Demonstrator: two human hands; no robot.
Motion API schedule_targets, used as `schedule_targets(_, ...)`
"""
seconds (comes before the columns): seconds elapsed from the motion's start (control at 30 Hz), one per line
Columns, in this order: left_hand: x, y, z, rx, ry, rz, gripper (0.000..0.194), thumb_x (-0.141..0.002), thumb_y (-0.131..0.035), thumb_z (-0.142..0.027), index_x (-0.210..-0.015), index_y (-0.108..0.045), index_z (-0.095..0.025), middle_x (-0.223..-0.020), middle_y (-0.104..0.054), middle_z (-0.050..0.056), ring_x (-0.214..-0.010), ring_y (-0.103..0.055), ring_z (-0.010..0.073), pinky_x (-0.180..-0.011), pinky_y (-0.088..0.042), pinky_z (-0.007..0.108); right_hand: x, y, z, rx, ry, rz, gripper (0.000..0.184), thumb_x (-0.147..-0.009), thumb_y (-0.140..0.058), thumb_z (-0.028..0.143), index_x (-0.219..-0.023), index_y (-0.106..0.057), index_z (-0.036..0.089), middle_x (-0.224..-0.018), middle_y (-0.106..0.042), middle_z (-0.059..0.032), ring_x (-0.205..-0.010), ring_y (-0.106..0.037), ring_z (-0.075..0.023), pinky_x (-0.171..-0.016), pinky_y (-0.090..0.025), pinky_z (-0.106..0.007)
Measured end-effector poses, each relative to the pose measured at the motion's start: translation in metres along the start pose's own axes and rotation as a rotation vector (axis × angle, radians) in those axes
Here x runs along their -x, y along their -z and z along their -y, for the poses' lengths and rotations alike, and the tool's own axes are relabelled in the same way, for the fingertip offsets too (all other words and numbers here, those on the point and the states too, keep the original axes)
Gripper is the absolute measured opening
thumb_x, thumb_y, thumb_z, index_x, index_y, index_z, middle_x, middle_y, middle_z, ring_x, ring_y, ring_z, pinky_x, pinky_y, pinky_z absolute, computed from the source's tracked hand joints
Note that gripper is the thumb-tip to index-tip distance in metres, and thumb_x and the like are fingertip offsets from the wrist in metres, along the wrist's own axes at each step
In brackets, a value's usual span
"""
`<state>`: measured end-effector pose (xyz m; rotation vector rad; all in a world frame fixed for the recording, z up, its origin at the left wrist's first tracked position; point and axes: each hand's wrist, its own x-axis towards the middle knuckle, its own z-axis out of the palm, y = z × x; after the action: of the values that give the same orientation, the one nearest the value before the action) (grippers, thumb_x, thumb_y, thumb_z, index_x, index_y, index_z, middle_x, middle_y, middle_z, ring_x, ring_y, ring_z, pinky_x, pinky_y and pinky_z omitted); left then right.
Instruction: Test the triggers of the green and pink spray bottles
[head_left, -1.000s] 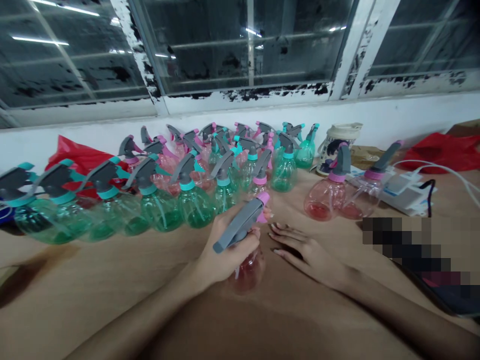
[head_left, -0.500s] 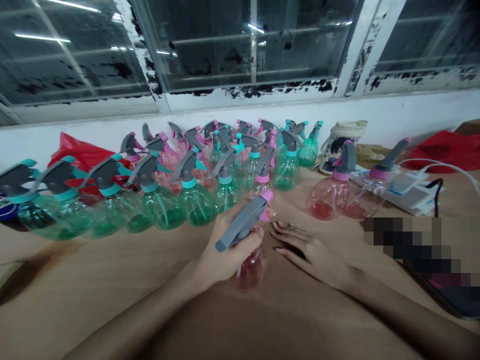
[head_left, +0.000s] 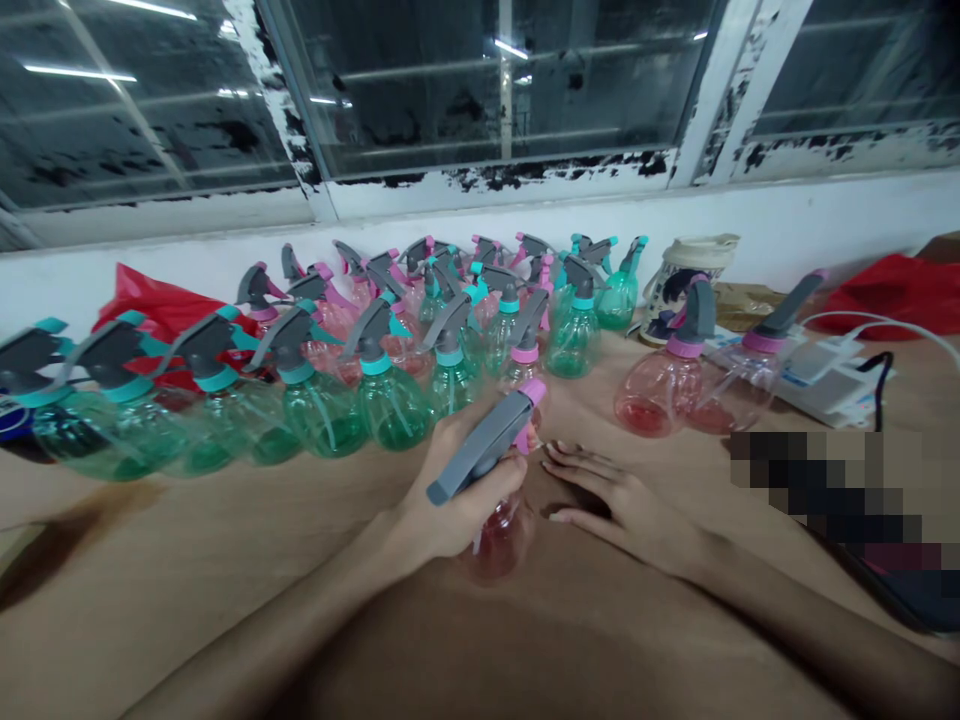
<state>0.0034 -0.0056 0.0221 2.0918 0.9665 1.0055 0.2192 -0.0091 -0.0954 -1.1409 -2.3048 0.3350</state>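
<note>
My left hand (head_left: 461, 490) grips a pink-tinted plastic spray bottle (head_left: 501, 542) around its neck, with the bottle's grey trigger head and pink collar above my fingers. The bottle's base rests on or just above the tabletop. My right hand (head_left: 622, 505) lies flat and empty on the brown tabletop (head_left: 247, 530), fingers spread, just right of the held bottle. Several green spray bottles (head_left: 390, 405) with teal collars stand in a dense group beyond my left hand. Two pink ones (head_left: 656, 395) stand to the right.
More pink and green bottles crowd the back against a white wall (head_left: 480, 225) below dirty windows. A printed mug (head_left: 682, 290), a red plastic bag (head_left: 892, 295), and a white power strip (head_left: 821, 385) with cables sit nearby. A blurred patch covers the right foreground.
The view has shifted slightly. My left hand and its bottle stay nearly in place, and the fingers of my right hand have moved slightly on the table.
</note>
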Motion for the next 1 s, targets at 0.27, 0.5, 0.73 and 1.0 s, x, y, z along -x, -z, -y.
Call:
schedule_targets(0.27,0.0012,-0.0004,0.0020,-0.019,-0.031,0.006,0.008,-0.073,-0.047,-0.016,-0.073,-0.052,-0.022,-0.065,-0.049,-0.003,-0.055,-0.044,0.0117,-0.052,-0.042,0.024,-0.0002,0.0011,0.0011,0.008,-0.005,0.016,0.054,-0.081,-0.052,0.045,-0.130,-0.041,0.025,-0.131,-0.048,-0.0045,-0.123,-0.039,-0.0224,-0.103,-0.034,-0.045)
schedule_targets(0.5,0.0005,-0.0043,0.0035,-0.051,-0.048,-0.081,0.016,-0.070,-0.048,-0.013,-0.081,-0.056,-0.023,-0.064,-0.049,-0.003,-0.054,-0.045,0.0116,-0.049,-0.041,0.023,-0.0006,0.0025,0.0043,-0.002,-0.029,0.016,0.052,-0.082,-0.050,0.045,-0.129,-0.042,0.025,-0.131,-0.048,-0.0041,-0.124,-0.039,-0.0220,-0.103,-0.033,-0.045)
schedule_targets(0.73,0.0016,-0.0051,0.0047,-0.032,0.005,-0.062,0.013,-0.071,-0.048,-0.015,-0.082,-0.053,-0.021,-0.064,-0.047,-0.003,-0.054,-0.044,0.0112,-0.051,-0.041,0.023,-0.0005,0.0019,0.0029,0.013,-0.022,0.025,0.050,-0.084,-0.049,0.044,-0.129,-0.043,0.023,-0.131,-0.048,-0.0041,-0.124,-0.039,-0.0210,-0.104,-0.033,-0.043)
schedule_targets(1.0,0.0032,-0.0064,0.0049,-0.029,0.017,-0.054,0.015,-0.072,-0.047,-0.015,-0.084,-0.054,-0.022,-0.067,-0.052,-0.002,-0.057,-0.049,0.0128,-0.055,-0.043,0.025,-0.0006,0.0027,0.0039,0.015,-0.037,0.036,0.050,-0.084,-0.048,0.044,-0.129,-0.043,0.021,-0.132,-0.047,-0.0048,-0.124,-0.038,-0.0205,-0.105,-0.032,-0.042)
